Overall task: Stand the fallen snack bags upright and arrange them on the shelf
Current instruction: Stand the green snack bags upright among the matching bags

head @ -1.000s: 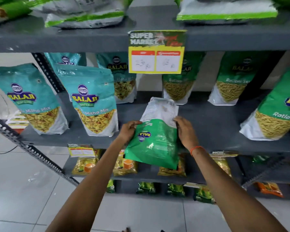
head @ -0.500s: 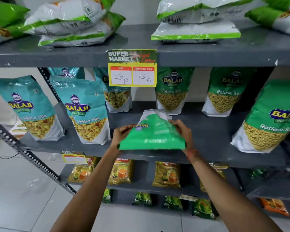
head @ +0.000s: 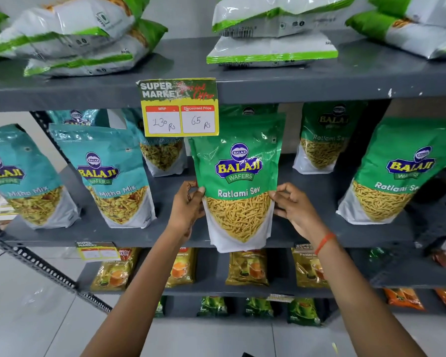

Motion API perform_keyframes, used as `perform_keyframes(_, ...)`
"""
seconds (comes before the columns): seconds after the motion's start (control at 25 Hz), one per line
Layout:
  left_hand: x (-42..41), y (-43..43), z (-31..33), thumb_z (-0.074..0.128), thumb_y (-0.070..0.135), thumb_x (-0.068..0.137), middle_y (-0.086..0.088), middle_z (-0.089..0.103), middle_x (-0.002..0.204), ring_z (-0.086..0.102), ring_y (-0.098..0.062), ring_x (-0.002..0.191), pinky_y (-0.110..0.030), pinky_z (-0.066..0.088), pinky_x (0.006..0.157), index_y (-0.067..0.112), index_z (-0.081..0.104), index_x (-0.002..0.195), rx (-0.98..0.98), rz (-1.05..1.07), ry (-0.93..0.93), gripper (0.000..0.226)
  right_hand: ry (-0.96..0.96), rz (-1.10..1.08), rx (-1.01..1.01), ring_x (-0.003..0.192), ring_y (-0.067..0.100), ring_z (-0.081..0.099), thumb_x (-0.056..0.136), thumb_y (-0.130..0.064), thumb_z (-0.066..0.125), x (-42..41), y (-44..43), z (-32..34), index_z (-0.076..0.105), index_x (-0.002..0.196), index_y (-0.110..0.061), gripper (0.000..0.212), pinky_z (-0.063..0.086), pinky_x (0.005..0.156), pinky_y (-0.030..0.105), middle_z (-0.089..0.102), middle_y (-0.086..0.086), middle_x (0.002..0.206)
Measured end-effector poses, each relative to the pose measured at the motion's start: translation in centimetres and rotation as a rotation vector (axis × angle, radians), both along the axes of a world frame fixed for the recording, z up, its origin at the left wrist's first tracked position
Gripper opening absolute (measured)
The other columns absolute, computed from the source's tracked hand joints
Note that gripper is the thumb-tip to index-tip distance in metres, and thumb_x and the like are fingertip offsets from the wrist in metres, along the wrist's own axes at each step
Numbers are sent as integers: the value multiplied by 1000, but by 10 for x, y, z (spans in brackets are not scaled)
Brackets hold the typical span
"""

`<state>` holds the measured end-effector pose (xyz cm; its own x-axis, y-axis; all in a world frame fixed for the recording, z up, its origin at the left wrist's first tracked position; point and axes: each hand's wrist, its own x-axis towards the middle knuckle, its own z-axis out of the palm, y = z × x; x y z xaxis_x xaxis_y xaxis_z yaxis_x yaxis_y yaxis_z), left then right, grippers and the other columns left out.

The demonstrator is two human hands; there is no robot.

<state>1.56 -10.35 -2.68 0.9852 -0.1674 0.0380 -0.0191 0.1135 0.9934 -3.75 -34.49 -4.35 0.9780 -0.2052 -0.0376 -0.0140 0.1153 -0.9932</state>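
Head view: grey metal shelf (head: 319, 81), pale tiled floor (head: 23, 305).

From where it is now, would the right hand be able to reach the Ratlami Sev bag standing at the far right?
Probably yes: bare shelf lies between the right hand and that bag, but it must first release the middle bag.

Green Ratlami Sev bag (head: 238, 181) upright at shelf (head: 319, 235) front edge, left hand (head: 188, 210) and right hand (head: 294, 210) pinching its sides.
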Motion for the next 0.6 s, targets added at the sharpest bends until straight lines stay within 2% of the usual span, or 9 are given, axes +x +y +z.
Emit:
perform_keyframes(0.16,-6,2,7,52,16,94,4,71,84,69,-9,70,-25,58,56,20,55,90,34,-32,6,6,15,41,36,75,6,71,91,-7,56,-13,-15,8,53,77,-15,16,59,63,22,75,-3,77)
perform_keyframes(0.32,0,-13,5,50,16,95,8,72,83,70,-8,74,-25,59,60,20,54,91,52,-52,-27,7,-57,-72,-3,74,4,70,92,-7,54,-12,-16,2,51,79,-15,15,58,63,20,75,-6,73)
perform_keyframes(0.44,10,-33,3,45,15,98,-2,68,91,67,-11,81,-26,59,66,22,49,90,62,-71,-66,12,-145,-204,11,72,5,68,93,-5,52,-1,-12,-8,50,80,-15,16,58,70,23,73,-3,71)
perform_keyframes(0.52,20,-42,-2,42,14,98,-8,66,93,65,-17,85,-34,57,73,22,47,90,75,-72,-72,12,-152,-266,-13,70,7,64,93,-7,52,8,-8,-15,48,79,-17,18,54,69,27,69,0,72)
perform_keyframes(0.6,29,-45,-10,41,13,99,-9,65,92,64,-18,85,-38,55,76,13,46,98,71,-70,-62,4,-142,-302,-48,68,4,62,94,-9,52,15,-7,-22,48,78,-20,20,51,67,24,67,-3,71)
